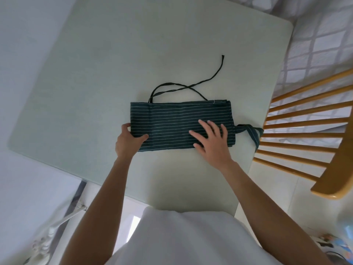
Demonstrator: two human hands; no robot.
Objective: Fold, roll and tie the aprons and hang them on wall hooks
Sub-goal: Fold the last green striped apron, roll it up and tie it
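Both bare forearms reach forward from the bottom of the view, angling slightly toward each other. The left hand (pixel 129 139) is curled at the wrist's end, thumb lying on top of what it grips and the fingers wrapped round the edge, fingertips out of sight beneath. To its right and well apart, the right hand (pixel 212 139) lies palm down, fingers straight and spread, pressing flat.
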